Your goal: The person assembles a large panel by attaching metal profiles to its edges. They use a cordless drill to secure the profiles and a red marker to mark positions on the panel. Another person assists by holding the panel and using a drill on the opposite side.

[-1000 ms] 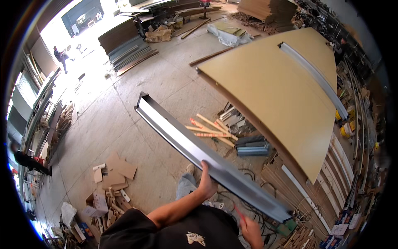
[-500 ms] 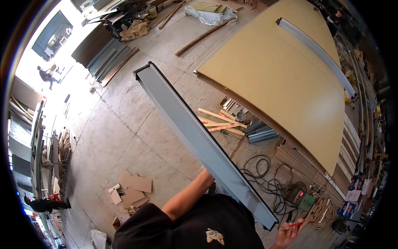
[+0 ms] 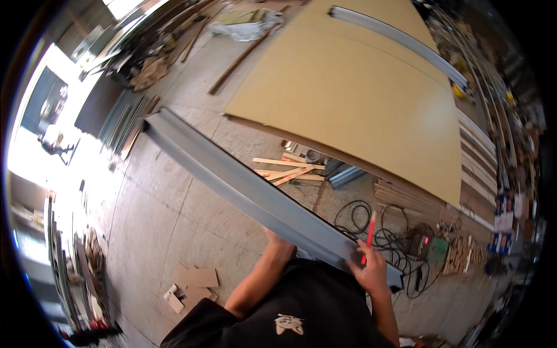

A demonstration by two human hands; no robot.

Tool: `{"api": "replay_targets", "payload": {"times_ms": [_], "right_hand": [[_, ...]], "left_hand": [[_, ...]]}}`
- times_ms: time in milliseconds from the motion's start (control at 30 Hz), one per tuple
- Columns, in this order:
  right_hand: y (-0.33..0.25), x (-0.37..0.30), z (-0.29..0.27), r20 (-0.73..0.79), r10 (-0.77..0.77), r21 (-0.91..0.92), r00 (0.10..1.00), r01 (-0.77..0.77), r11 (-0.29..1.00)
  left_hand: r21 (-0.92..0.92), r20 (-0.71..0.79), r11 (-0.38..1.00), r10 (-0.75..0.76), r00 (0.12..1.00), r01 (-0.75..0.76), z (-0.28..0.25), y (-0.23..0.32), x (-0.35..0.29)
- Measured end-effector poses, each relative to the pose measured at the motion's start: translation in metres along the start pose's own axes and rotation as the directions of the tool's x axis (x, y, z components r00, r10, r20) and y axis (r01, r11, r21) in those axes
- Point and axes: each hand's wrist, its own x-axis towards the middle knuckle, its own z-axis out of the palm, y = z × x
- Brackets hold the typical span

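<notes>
A long grey channel-shaped profile (image 3: 232,183) with dark edges and dark end caps slants across in front of me, from far left to near right. From beneath, my left hand (image 3: 279,241) holds it near its middle; the fingers are hidden behind it. My right hand (image 3: 372,268) is closed around a red pencil (image 3: 370,235), its pale end pointing up and away. The same hand lies against the near right part of the profile, fingertips touching or very close to its face. Whether it also grips the profile, I cannot tell.
A large yellowish board (image 3: 360,98) lies ahead at right, with another grey profile (image 3: 400,40) on it. Wood strips (image 3: 293,171), black cables (image 3: 354,214) and a machine with a red display (image 3: 419,243) are on the floor. Cardboard pieces (image 3: 194,281) lie at left.
My right hand has come from beyond the profile's near end onto that part of it, with the red pencil now upright. The profile lies flatter across the view, and my view has turned.
</notes>
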Motion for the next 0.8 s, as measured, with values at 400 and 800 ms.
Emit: {"api": "replay_targets", "payload": {"times_ms": [400, 800], "right_hand": [[0.035, 0.035, -0.045, -0.253, 0.252, 0.151, 0.934, -0.22, 0.964], [0.199, -0.095, -0.07, -0.778, 0.625, 0.585, -0.058, -0.428, 0.689]], "left_hand": [[0.111, -0.078, 0.974, -0.19, 0.979, 0.198, 0.064, 0.006, -0.009], [0.177, -0.213, 0.891, -0.38, 0.9, 0.419, 0.055, -0.048, 0.028]]}}
